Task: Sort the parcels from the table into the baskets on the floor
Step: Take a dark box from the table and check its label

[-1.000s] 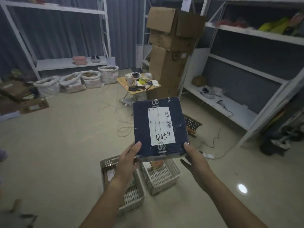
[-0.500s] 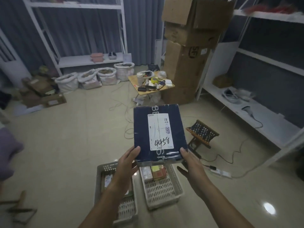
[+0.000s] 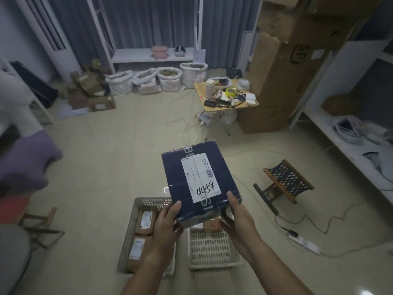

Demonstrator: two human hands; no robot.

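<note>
The left hand (image 3: 168,224) and right hand (image 3: 238,218) each grip a near corner of the dark blue rectangular cardboard parcel (image 3: 200,179), thumbs on top and fingers curled beneath. The parcel is held tilted in the air, label up, above two slatted plastic baskets on the floor: the grey basket (image 3: 131,228), holding brown parcels, and the white basket (image 3: 212,250). Risk: only the near edge is gripped, so the far end may sag and slip out. Further off stands a small wooden bench (image 3: 252,103).

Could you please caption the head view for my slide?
Both hands, left hand and right hand, hold a navy parcel above two floor baskets.
</note>
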